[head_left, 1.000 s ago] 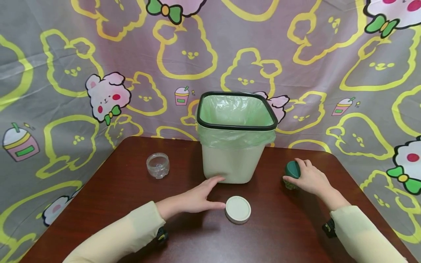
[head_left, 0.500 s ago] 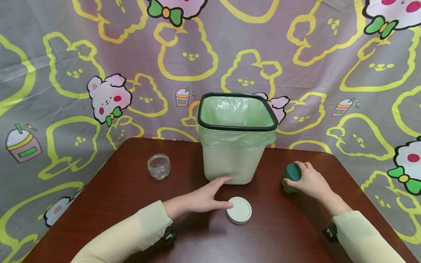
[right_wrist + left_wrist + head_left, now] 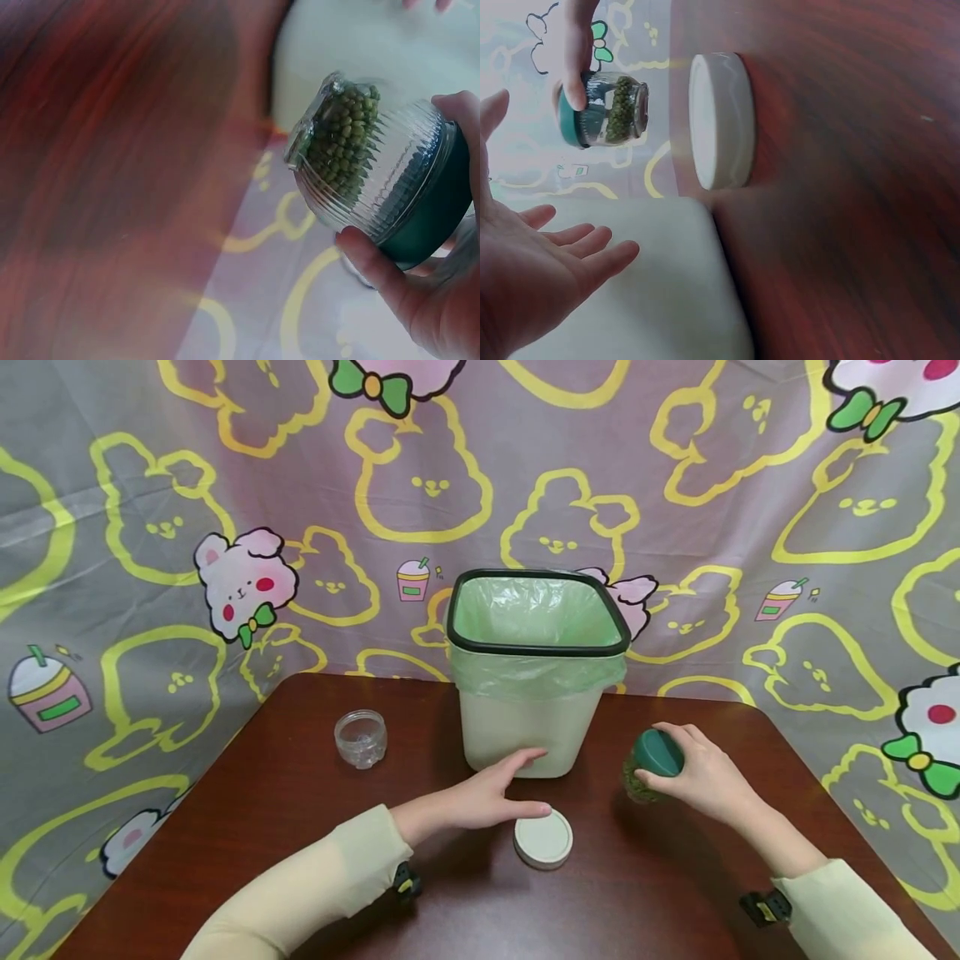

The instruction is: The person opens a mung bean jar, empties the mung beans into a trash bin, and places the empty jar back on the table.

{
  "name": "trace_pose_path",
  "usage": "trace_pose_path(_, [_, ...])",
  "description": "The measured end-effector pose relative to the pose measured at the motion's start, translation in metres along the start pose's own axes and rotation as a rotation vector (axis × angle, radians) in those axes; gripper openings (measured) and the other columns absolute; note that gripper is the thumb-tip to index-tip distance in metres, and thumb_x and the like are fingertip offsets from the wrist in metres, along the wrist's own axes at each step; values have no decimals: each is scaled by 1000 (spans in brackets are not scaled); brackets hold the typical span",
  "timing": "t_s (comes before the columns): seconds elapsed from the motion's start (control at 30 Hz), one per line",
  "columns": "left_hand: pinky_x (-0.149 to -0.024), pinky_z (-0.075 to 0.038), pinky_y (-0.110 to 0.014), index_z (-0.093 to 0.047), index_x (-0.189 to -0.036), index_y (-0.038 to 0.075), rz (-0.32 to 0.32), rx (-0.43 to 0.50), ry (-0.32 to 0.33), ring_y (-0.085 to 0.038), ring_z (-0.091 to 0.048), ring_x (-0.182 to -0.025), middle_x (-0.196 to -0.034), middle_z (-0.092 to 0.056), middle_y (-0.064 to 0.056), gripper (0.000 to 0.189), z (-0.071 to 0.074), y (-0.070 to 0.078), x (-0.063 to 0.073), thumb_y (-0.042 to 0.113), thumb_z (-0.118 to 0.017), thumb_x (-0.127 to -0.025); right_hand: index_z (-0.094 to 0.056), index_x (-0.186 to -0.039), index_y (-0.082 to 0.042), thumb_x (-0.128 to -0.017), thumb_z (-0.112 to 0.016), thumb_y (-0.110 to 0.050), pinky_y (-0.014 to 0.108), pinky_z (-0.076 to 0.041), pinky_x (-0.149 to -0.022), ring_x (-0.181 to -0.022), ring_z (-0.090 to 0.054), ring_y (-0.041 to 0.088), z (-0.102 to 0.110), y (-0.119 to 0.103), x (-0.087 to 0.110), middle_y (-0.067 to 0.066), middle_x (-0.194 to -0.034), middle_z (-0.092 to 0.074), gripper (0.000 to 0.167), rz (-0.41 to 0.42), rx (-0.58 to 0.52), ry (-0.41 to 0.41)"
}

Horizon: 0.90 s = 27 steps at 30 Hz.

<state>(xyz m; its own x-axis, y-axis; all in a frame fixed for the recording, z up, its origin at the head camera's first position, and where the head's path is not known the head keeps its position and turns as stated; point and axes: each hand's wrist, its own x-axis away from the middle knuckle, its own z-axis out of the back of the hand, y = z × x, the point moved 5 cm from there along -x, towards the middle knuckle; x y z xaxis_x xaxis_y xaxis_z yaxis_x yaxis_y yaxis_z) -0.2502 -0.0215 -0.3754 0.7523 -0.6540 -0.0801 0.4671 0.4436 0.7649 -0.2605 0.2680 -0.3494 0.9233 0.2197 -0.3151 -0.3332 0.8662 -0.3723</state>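
Note:
My right hand (image 3: 708, 777) grips a small clear jar (image 3: 345, 150) by its dark green lid (image 3: 658, 753). Green beans (image 3: 341, 142) partly fill the jar, and in both wrist views it hangs clear of the table. The left hand (image 3: 487, 793), fingers spread and thumb apart, hovers over the table in front of the bin and holds nothing. Just beyond its thumb lies a round, pale lid-like disc (image 3: 543, 839), flat on the wood; the left wrist view shows this disc (image 3: 721, 120) from the side.
A cream waste bin (image 3: 525, 727) with a black rim and green liner bag stands at the back middle of the brown table (image 3: 600, 902). Left of it sits an open clear jar (image 3: 361, 739). A patterned cloth (image 3: 697, 527) hangs behind.
The right hand has lifted the bean jar and carried it a little to the left. My left hand has drifted right, its thumb now over the edge of the pale disc.

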Motion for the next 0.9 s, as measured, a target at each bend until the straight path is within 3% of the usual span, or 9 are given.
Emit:
trace_pose_path(0.13, [-106, -36, -39, -28, -152, 17, -17, 55, -23, -13, -36, -136, -151, -37, -5, 77, -4, 6, -11, 40, -68, -89, -49, -134, -5, -77, -81, -37, 44, -50, -67, -88, -57, 33, 5, -17, 2, 16, -116, -52, 73, 49, -23, 19])
trace_pose_path(0.43, [-106, -35, -37, -24, -153, 17, -10, 133, -83, -13, -35, -136, -155, -31, -3, 80, -15, 18, -30, 40, -68, -90, -51, -133, -9, -76, -83, -34, 40, -49, -66, -86, -56, 27, 13, -43, 1, 11, -113, -54, 70, 126, -80, 26])
trace_pose_path(0.9, [-110, -30, -39, -27, -151, 12, -10, 167, -126, -16, -34, -137, -148, -38, -4, 84, -19, 29, -48, 32, -75, -85, -51, -133, -14, -73, -85, -26, 32, -50, -63, -84, -54, 18, 22, -74, 3, 2, -108, -54, 70, 257, -156, 48])
